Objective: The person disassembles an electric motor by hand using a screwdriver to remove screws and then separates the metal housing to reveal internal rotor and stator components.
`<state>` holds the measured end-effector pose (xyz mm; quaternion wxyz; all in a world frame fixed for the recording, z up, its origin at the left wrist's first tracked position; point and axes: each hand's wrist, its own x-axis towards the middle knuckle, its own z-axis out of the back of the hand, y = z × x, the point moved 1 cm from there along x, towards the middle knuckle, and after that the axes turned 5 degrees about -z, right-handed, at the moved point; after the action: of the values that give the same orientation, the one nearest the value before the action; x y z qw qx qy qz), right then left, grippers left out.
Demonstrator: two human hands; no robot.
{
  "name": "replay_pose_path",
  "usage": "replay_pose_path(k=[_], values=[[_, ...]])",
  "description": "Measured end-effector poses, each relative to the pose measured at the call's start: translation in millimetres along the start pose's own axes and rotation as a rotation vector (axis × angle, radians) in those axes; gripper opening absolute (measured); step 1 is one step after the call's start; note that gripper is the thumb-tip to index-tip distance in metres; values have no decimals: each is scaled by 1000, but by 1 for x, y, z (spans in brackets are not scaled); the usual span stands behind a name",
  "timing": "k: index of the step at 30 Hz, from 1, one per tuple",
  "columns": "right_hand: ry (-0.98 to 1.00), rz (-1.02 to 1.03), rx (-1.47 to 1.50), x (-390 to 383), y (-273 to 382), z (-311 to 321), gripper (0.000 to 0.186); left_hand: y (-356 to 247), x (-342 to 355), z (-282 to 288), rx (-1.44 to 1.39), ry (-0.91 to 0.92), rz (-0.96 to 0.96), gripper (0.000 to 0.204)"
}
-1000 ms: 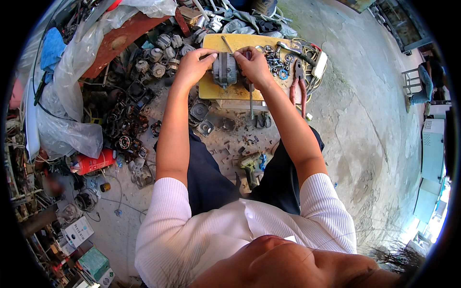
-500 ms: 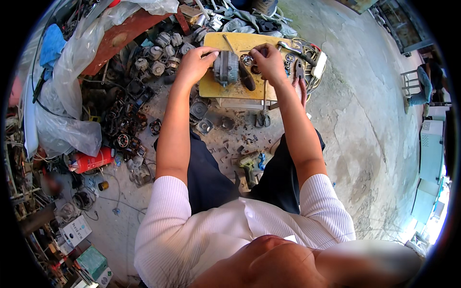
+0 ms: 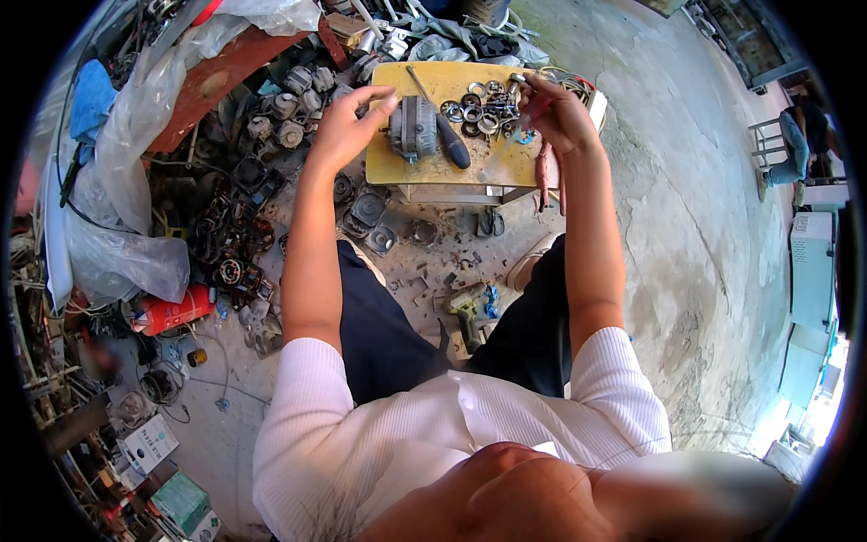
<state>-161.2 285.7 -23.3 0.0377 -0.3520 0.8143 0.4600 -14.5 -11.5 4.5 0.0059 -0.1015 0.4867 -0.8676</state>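
Observation:
On the yellow worktop (image 3: 388, 172) a grey finned motor housing (image 3: 413, 128) sits beside a dark-handled tool (image 3: 456, 149). My left hand (image 3: 357, 122) is just left of the housing, fingers apart and holding nothing. At the worktop's right side, my right hand (image 3: 558, 116) has its fingers closed on the silver-headed hammer (image 3: 521, 79), largely hidden by the hand. Several rings and small metal parts (image 3: 486, 110) lie between housing and hand. A slim metal rod (image 3: 417, 81) lies behind the housing, and red-handled pliers (image 3: 545, 176) are under my right wrist.
Old motor parts (image 3: 253, 208) and plastic sheeting (image 3: 126, 244) pile up at left. A red cylinder (image 3: 172, 310) lies there too. A green power tool (image 3: 465, 321) is on the floor between my legs. Another person (image 3: 790, 144) is by a metal frame at far right.
My right hand has moved right from the housing, past the small parts, to the hammer. My left hand has come off the housing leftward. The dark-handled tool now lies on the worktop.

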Motion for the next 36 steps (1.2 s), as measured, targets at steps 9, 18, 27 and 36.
replay_pose_path(k=[9, 18, 27, 36], values=[[-133, -59, 158, -56, -20, 9, 44, -15, -29, -14, 477, 167, -158, 104], [-285, 109, -161, -86, -41, 3, 47, -9, -29, -29, 554, 111, -199, 102], [-278, 224, -311, -81, -43, -11, 46, -2, -26, -7, 75, 107, -124, 85], [-256, 72, -277, -81, -50, -15, 47, -6, -24, -8, 89, 182, -79, 73]])
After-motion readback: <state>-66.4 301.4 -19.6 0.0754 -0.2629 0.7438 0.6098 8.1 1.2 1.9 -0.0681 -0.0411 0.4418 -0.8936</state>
